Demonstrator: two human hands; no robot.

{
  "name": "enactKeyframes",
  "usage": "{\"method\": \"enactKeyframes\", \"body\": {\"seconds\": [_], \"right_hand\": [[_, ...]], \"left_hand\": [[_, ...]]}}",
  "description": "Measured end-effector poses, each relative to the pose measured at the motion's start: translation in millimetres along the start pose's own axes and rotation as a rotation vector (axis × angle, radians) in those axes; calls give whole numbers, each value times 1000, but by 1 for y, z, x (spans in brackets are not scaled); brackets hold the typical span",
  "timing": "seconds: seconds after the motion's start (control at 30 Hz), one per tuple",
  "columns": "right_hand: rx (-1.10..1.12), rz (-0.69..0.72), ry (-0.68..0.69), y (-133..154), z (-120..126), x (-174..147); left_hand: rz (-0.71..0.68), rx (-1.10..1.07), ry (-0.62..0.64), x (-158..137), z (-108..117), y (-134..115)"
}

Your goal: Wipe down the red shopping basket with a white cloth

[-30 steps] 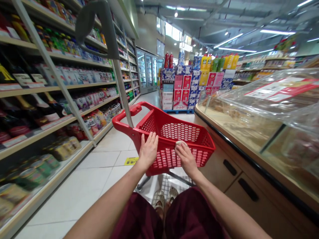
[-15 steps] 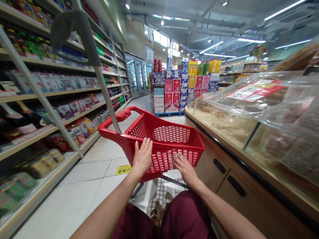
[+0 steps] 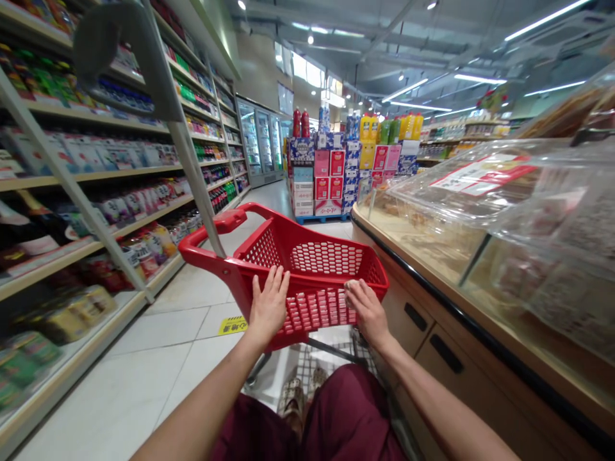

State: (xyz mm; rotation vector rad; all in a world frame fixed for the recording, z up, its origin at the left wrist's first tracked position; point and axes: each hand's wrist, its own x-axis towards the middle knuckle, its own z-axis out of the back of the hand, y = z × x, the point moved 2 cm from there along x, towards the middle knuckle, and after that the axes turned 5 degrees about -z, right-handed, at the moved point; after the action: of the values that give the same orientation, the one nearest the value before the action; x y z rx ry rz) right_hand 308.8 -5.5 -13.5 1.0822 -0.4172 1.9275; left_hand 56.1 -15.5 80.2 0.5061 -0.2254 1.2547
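Observation:
A red plastic shopping cart (image 3: 327, 258) stands sideways in front of me, its perforated side facing me. My left hand (image 3: 269, 302) lies open with fingers extended, at the cart's near side just below the rim. Farther right, my right hand (image 3: 368, 308) is at the upper part of the same side, near the right end. Its fingers are bent around a small whitish crumpled thing (image 3: 352, 284), mostly hidden, so its kind is unclear. The cart's handle bar is at the left, and a lower wire rack shows beneath.
Shelves of drinks (image 3: 110, 173) line the left. A wooden counter (image 3: 408, 272) with clear plastic covers (image 3: 471, 179) runs along the right, close to the cart. Stacked boxes and bottles (image 3: 329, 173) stand ahead. A grey pole with a hook-like handle (image 3: 166, 83) rises at left.
My right hand has moved up and right along the cart's side with the whitish thing. My left hand stays nearly in place, its fingers slightly more spread. The view has shifted slightly.

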Motion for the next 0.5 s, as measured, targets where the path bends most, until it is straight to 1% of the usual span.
{"method": "enactKeyframes", "body": {"seconds": [0.03,0.13,0.17,0.23,0.33,0.37,0.5], "right_hand": [[-7,-4,12,-4,1,-4],[-6,40,104,-11,2,-22],[-4,45,112,-12,4,-25],[-7,11,67,-15,9,-23],[-33,-82,-36,-20,16,-14],[-45,-104,-42,-22,17,-14],[-33,-89,56,-28,12,-30]], "left_hand": [[1,1,5,0,0,0],[-12,4,25,1,0,0],[-12,6,28,1,0,0],[-2,13,29,2,-1,0],[17,23,28,3,-1,-1],[17,23,31,3,-1,-1],[4,18,31,2,-3,-1]]}}
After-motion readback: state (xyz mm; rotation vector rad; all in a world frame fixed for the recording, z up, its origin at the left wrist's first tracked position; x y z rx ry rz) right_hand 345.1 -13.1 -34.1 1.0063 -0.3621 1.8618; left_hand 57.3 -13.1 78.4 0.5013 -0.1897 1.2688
